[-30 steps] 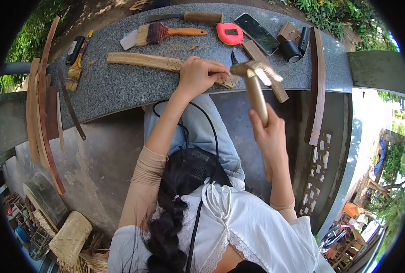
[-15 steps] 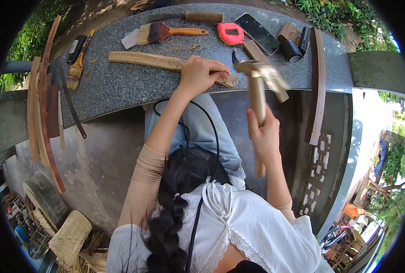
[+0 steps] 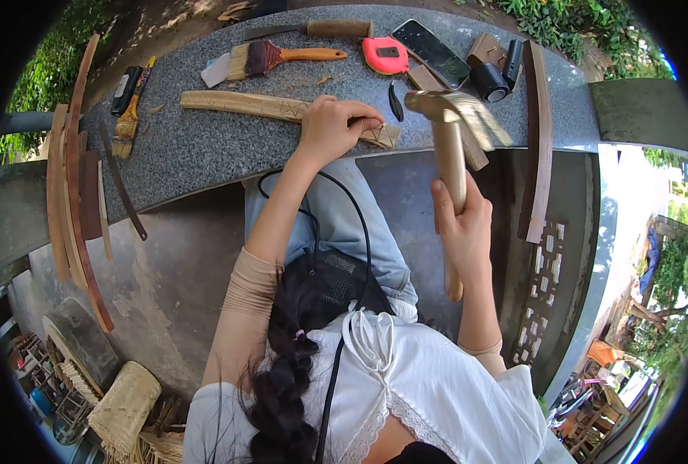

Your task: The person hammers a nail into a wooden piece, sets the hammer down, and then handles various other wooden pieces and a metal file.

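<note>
A hammer (image 3: 451, 158) with a wooden handle is gripped in my right hand (image 3: 464, 228), raised beside the table's front edge, its head blurred by motion. My left hand (image 3: 331, 131) rests over a curved strip of pale wood (image 3: 243, 103) with zigzag pencil marks. Its thumb and forefinger are pinched together near the strip's right end; whatever they hold is too small to make out. A small black curved object (image 3: 396, 101) lies just right of that hand. Behind the hammer head, a short wooden bar (image 3: 475, 153) sticks out past the table edge.
On the stone table (image 3: 204, 151) lie a wide paintbrush (image 3: 282, 56), a chisel-like tool (image 3: 336, 29), a red tape measure (image 3: 385, 56), a phone (image 3: 432, 52) and a black device (image 3: 492, 81). Wooden strips (image 3: 71, 193) overhang at left, a dark strip (image 3: 538, 139) at right.
My right hand and the hammer have shifted slightly right, away from the strip. The small black object now shows fully. My left hand stays on the strip; the view has shifted slightly.
</note>
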A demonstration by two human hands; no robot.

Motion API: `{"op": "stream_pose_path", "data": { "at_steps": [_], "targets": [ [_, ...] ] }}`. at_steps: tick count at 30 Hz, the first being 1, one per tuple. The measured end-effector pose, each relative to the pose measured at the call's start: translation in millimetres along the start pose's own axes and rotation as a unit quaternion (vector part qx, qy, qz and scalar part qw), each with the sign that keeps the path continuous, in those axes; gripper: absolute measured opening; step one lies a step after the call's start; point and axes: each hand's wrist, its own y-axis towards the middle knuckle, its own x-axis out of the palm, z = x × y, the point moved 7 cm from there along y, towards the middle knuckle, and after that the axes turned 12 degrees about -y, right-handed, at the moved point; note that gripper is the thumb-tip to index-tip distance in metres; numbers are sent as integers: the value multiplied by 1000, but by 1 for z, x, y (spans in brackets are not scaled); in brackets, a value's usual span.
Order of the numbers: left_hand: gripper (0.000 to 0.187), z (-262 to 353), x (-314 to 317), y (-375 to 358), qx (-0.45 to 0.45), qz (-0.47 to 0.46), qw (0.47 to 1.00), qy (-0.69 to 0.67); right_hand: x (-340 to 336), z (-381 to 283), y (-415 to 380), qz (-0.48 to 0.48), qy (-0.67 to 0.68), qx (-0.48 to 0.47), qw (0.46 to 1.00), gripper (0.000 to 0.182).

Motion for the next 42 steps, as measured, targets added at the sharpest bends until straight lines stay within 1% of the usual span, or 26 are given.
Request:
{"op": "stream_pose_path", "data": {
  "at_steps": [3,4,5,7,8,10,13,16,18,19,21,23,30,42],
  "targets": [
    [13,2,-2,0,1,4,1000,1,9,7,-1,39,55,-23,997,27],
    [13,1,-2,0,2,4,1000,2,18,10,-1,17,34,-17,999,28],
    [13,1,-3,0,0,12,1000,8,23,7,1,21,-23,-57,998,29],
    [14,0,-3,2,1,16,1000,15,29,18,0,-25,-44,-18,999,30],
    [14,-1,-4,3,1,15,1000,10,25,17,0,-25,-45,-20,998,30],
    [15,3,-1,0,-2,5,1000,1,15,18,-8,-33,-3,31,999,31],
    [16,10,0,0,5,-6,1000,17,16,29,-9,-30,10,41,999,32],
    [16,9,0,2,-8,-9,1000,21,24,35,-10,-53,-10,44,998,33],
    [16,3,1,5,-41,-9,999,28,31,41,-9,-54,-30,26,998,33],
    [16,0,2,5,-39,-9,999,28,35,43,-9,-57,-51,9,997,34],
    [16,-3,3,4,-39,1,999,-4,40,47,-8,-55,-58,6,997,34],
    [15,-5,4,4,-34,-2,999,-2,47,55,-8,-79,-2,47,996,33],
    [14,5,4,4,-32,-26,999,17,53,59,-10,-88,17,60,994,34],
    [12,11,5,6,-11,-29,999,40,57,61,-11,-96,29,74,992,36]
  ]
}}
